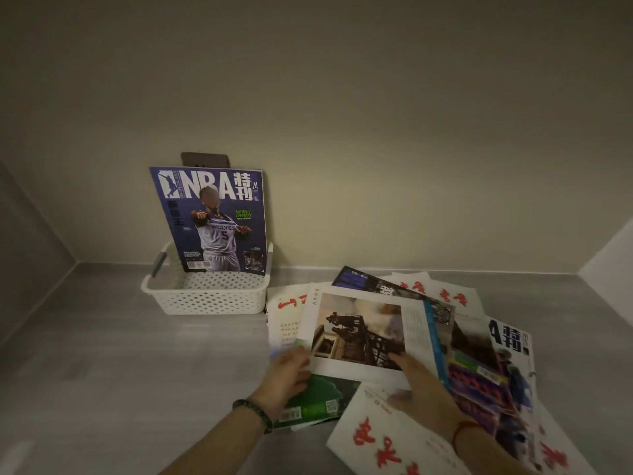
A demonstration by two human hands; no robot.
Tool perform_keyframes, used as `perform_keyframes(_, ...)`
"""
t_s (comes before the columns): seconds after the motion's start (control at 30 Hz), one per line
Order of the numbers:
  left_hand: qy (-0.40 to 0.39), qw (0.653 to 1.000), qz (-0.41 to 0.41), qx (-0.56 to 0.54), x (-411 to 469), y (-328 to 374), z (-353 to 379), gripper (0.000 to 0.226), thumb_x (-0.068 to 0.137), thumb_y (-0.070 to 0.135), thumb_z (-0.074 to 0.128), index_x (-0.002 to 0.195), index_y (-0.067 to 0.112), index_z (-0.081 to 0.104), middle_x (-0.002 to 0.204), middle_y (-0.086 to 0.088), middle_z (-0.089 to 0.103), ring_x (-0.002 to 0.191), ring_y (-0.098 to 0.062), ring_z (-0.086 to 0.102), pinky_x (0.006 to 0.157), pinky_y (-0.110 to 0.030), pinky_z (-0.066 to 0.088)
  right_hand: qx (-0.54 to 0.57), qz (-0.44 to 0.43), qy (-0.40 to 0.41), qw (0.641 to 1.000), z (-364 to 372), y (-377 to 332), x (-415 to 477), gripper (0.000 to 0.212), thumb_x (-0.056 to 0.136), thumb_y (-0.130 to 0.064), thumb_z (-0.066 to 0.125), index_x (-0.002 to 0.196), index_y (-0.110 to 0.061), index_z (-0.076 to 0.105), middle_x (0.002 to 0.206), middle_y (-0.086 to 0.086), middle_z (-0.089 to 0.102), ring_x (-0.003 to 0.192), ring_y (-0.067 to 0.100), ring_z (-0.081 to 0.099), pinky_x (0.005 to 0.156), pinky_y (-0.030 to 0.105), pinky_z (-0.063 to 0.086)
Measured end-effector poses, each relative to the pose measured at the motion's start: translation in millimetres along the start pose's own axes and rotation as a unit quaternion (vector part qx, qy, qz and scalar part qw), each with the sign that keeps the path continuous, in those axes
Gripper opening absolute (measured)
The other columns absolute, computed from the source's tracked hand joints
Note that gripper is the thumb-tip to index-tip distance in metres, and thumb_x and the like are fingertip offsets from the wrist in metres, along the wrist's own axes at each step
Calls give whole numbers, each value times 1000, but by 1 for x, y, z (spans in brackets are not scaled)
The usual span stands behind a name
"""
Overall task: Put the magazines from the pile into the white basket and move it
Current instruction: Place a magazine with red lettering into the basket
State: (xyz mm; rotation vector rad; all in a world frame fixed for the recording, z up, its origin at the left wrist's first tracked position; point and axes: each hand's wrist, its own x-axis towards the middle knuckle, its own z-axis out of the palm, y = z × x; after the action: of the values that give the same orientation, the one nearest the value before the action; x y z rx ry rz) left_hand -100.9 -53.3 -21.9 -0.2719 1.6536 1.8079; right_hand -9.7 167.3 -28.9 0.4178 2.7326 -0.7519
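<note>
The pile [479, 368] of magazines lies fanned out on the grey surface [137, 371]. Its top one, a photo-cover magazine [363, 330], is being handled: the left hand [291, 373] pinches its near-left corner, and the right hand [423, 392] lies on its near edge, though whether those fingers curl under it cannot be told. At about ten o'clock from the pile, just beside it, the white basket [205, 296] stands against the wall [376, 132], holding one NBA magazine [210, 217] upright. By the look of it, one magazine is in, many remain, and the basket has not yet been moved.
</note>
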Motion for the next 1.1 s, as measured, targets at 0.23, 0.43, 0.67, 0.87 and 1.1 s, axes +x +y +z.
perform_keyframes(0.23, 10, 997, -47, -54, 0, -35, 22, 28, 88, 23, 53, 114, 14, 45, 97, -4, 61, 88, -19, 59, 68, -32, 50, -219, -55, -19, 974, -3, 12, 18, 54, 94, -28, 39, 143, -19, 18, 154, 5, 17, 139, 18, 23, 113, 34, 28)
perform_keyframes(0.43, 90, 979, 120, 138, -7, -32, 48, 57, 88, 20, 55, 133, 33, 23, 118, 7, 40, 105, -8, 42, 79, -19, 40, -271, -137, 45, 952, -22, 19, 28, 45, 89, -12, 38, 132, -19, 28, 121, 8, 58, 105, 25, 58, 83, 36, 50)
perform_keyframes(0.67, 103, 991, 81, 0, -9, 7, 50, 68, 90, 34, 49, 144, 22, 10, 148, -11, 30, 130, -30, 37, 101, -37, 34, 167, -181, 251, 936, -92, -11, 16, 32, 92, -12, 43, 77, -37, 54, 74, -9, 66, 61, 0, 60, 52, 2, 44)
perform_keyframes(0.87, -93, 975, 85, -185, -7, 22, 45, 42, 84, 37, 49, 122, 17, 54, 120, -11, 65, 110, -28, 61, 89, -43, 51, 394, -165, 220, 877, -113, -26, 8, 33, 92, -8, 43, 79, -32, 61, 82, -19, 65, 80, 0, 59, 79, 18, 42)
perform_keyframes(1.1, -15, 971, 215, -104, -9, 57, -11, 26, 90, 10, 47, 109, 24, 58, 93, -1, 76, 85, -21, 72, 63, -31, 60, 347, -129, 176, 912, -92, -49, 25, 28, 91, -7, 45, 67, -15, 56, 74, 5, 57, 74, 18, 52, 68, 25, 40)
